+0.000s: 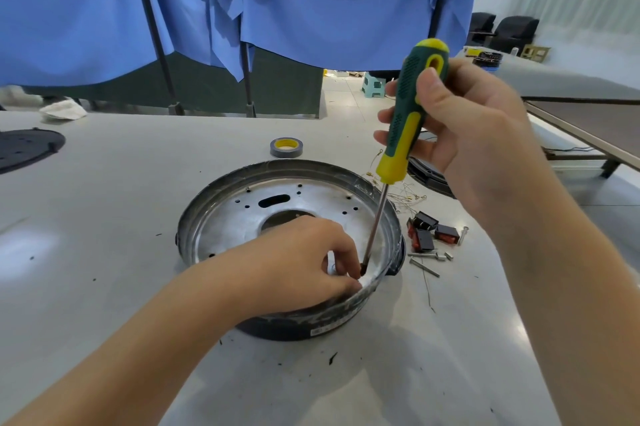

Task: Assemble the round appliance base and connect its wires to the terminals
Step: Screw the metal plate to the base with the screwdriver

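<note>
A round appliance base [277,204] is set on the grey table [104,217] near the middle of the view. It is a shallow silver metal pan with a dark outer wall, a large round hole at its centre, an oblong slot at its 12 o'clock and small holes scattered across its floor. At the pan's 5 o'clock, inside the rim, the left hand [304,259] is seen with fingers curled and pinched around the tip of a screwdriver [405,134]; what is under the tip is hidden. The green and yellow handle is gripped higher up by the right hand [474,141], the shaft tilted. At the pan's 3 o'clock lie red and black switches [429,231], bolts [424,266] and thin wires [405,197]. Farther off, at 12 o'clock, a tape roll [286,147] is seen.
</note>
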The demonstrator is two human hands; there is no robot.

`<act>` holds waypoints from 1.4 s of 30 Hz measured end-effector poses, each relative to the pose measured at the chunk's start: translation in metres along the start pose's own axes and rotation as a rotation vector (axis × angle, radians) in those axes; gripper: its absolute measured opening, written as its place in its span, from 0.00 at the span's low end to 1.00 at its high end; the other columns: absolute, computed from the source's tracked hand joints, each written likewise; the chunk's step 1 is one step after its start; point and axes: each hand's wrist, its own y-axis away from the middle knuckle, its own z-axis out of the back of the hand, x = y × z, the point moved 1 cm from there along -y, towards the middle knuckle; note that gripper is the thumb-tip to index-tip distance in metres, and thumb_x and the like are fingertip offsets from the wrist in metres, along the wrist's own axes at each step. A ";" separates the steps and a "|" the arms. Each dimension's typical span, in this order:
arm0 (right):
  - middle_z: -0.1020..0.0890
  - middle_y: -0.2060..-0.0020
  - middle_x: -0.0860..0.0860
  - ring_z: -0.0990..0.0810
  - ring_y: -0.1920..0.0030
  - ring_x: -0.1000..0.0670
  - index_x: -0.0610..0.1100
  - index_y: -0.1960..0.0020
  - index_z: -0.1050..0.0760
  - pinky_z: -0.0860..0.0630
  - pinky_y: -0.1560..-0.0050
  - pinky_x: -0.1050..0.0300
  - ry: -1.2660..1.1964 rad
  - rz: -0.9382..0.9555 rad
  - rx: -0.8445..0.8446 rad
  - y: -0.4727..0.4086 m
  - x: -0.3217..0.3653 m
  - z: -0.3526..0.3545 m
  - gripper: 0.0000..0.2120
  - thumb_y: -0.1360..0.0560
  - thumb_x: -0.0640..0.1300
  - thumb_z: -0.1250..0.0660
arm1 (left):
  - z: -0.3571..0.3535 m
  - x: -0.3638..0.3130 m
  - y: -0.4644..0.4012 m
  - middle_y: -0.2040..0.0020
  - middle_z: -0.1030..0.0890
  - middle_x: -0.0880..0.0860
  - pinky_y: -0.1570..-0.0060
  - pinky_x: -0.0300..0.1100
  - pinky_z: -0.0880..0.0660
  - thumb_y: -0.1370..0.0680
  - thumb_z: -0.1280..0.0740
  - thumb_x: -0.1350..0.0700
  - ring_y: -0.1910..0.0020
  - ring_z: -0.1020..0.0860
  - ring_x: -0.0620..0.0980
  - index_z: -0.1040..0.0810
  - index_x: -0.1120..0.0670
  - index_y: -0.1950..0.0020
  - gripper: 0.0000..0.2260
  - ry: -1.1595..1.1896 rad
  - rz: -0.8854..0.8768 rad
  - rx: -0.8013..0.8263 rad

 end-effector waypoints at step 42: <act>0.19 0.54 0.47 0.16 0.56 0.48 0.51 0.49 0.27 0.18 0.53 0.50 0.368 0.176 0.092 0.009 0.007 -0.005 0.17 0.33 0.50 0.24 | -0.003 0.006 -0.004 0.69 0.23 0.38 0.69 0.28 0.31 0.25 0.30 0.54 0.70 0.30 0.41 0.22 0.42 0.61 0.07 0.248 0.018 0.095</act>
